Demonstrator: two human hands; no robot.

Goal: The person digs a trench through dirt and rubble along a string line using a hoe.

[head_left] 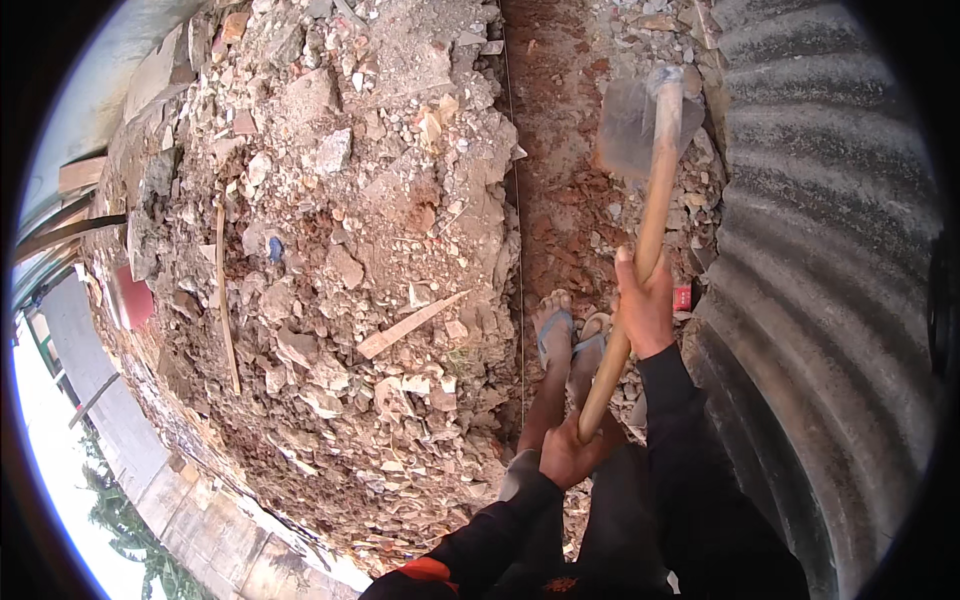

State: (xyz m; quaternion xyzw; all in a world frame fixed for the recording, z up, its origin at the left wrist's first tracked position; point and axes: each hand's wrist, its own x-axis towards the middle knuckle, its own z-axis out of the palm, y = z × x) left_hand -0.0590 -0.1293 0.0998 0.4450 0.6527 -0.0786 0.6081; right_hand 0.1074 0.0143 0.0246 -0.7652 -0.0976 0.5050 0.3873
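Observation:
Both my hands are closed on a hoe with a wooden handle (654, 195). My left hand (572, 457) wraps the handle's near end, close to my legs. Farther up, my right hand (648, 305) grips it around the middle. The broad, flat metal blade (628, 128) is at the far end, over the right side of a narrow reddish earth trench (553, 150). It looks slightly blurred, and I cannot tell whether it touches the soil. My feet, in flip-flops (590, 338), stand in the trench below the handle.
A thin string (515, 200) runs along the trench's left edge, beside a mound of rubble (310, 280) with wood strips (412, 325). Corrugated sheeting (820, 220) walls the right side. A small red packet (682, 298) lies near my right hand.

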